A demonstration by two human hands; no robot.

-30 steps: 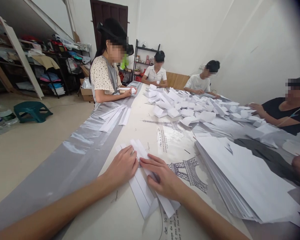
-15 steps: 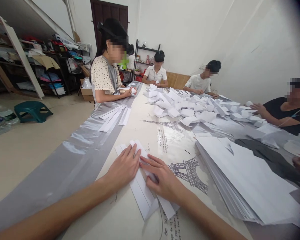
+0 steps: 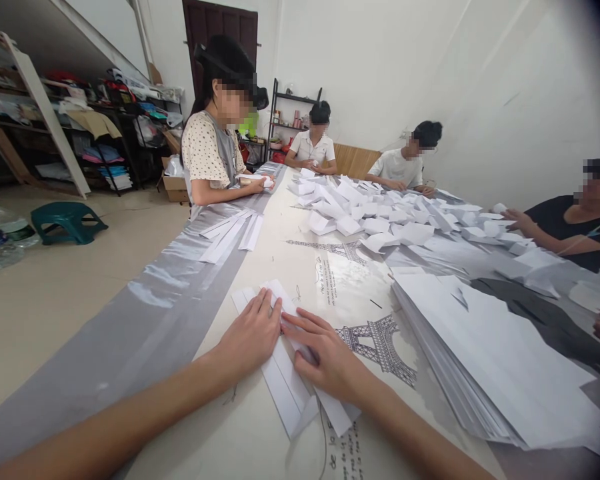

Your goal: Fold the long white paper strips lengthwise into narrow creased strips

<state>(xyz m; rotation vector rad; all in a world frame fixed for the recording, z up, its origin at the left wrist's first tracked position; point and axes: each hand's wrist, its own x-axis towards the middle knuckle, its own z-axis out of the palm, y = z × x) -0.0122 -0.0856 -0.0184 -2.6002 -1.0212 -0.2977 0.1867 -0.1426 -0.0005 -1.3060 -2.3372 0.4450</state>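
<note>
1. Two hands, our left hand [image 3: 250,337] and right hand [image 3: 325,360], lie flat on the folded white paper [image 3: 290,395] at lower centre of the frame, on the tabletop [image 3: 260,267].
2. Neither grip is closed: fingers are stretched out, palms pressing, nothing clasped.
3. We judge the crease could run crooked if one palm slides the layers apart.
4. The stack of white sheets [image 3: 490,353] at lower right sits near our right forearm; an elbow could skew it.

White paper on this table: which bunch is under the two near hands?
The folded strips, pressed by the left hand and right hand; the flat stack and far heap lie apart.
</note>
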